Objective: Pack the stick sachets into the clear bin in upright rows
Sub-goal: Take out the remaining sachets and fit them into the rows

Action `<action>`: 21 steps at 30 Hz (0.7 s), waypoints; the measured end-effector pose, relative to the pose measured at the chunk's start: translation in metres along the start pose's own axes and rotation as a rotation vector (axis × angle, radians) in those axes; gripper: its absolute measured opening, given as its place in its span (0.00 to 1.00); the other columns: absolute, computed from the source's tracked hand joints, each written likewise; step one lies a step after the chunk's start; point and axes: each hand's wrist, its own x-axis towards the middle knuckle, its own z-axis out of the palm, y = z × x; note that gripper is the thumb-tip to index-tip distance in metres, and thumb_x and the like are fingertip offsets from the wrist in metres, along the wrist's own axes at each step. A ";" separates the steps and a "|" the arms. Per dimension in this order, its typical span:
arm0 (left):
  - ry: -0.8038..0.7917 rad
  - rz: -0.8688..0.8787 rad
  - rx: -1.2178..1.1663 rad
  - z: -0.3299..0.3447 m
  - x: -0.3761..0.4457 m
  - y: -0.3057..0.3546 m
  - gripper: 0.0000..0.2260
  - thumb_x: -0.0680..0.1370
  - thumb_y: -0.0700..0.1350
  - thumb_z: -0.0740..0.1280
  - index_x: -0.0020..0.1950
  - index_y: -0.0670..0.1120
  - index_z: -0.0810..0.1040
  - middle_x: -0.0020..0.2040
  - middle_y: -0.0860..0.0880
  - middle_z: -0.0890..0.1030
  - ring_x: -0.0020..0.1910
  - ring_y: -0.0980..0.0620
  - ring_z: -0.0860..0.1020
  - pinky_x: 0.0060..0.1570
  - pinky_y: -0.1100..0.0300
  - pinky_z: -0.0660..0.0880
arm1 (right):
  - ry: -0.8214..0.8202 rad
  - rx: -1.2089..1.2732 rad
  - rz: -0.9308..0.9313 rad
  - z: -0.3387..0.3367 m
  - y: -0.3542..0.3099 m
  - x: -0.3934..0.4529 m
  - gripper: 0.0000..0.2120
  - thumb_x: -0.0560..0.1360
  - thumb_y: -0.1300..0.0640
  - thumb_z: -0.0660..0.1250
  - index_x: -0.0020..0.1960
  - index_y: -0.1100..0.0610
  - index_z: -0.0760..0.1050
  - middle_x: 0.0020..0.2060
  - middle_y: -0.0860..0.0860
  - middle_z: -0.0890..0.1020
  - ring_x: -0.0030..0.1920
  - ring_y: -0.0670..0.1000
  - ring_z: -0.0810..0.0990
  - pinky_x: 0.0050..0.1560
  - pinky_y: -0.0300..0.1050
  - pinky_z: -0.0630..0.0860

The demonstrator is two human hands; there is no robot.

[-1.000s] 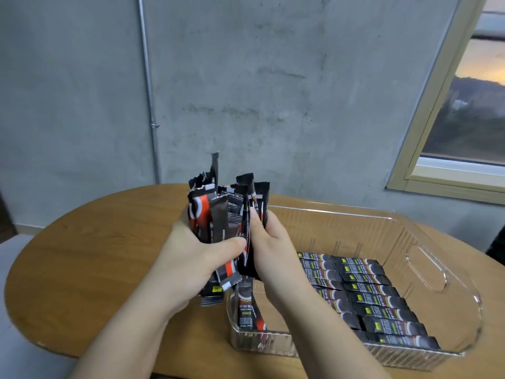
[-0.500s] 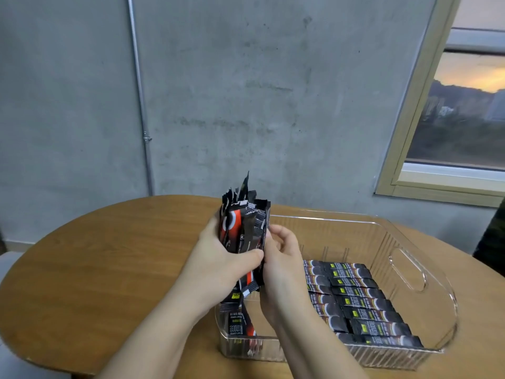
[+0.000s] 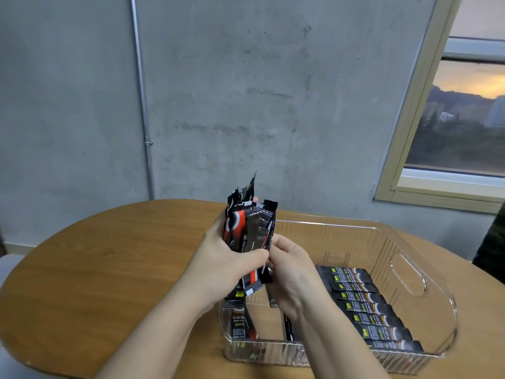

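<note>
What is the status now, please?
Left hand grips sachet bundle above clear bin. Right hand pinches bundle's edge. Packed row in bin; nothing blocking.

Two bare forearms enter from bottom edge, no sleeves in view on either. Left hand (image 3: pixel 218 265) & right hand (image 3: pixel 293 276): no gloves, rings, watch or wristband visible. Fingers (image 3: pixel 284 243) slim, nails short where they show. Nothing else of the person in frame.
</note>
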 end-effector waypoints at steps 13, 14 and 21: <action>0.222 -0.034 -0.027 -0.044 0.013 0.008 0.10 0.69 0.32 0.73 0.47 0.43 0.80 0.38 0.47 0.84 0.39 0.47 0.83 0.44 0.51 0.80 | -0.266 -0.197 -0.158 0.017 -0.013 0.004 0.24 0.74 0.74 0.52 0.54 0.56 0.81 0.49 0.50 0.85 0.52 0.47 0.83 0.51 0.38 0.77; 0.239 -0.048 -0.037 -0.048 0.015 0.006 0.09 0.69 0.33 0.74 0.47 0.42 0.80 0.37 0.47 0.84 0.38 0.47 0.83 0.43 0.51 0.80 | -0.290 -0.187 -0.142 0.019 -0.011 0.005 0.23 0.75 0.74 0.52 0.55 0.57 0.81 0.49 0.51 0.85 0.53 0.48 0.83 0.53 0.39 0.77; 0.287 -0.102 0.128 -0.069 0.021 -0.028 0.19 0.69 0.32 0.72 0.48 0.55 0.75 0.41 0.51 0.82 0.40 0.52 0.81 0.42 0.59 0.76 | 0.000 -0.422 -0.263 0.003 0.005 0.017 0.16 0.75 0.69 0.60 0.46 0.52 0.82 0.42 0.48 0.85 0.45 0.45 0.82 0.48 0.39 0.77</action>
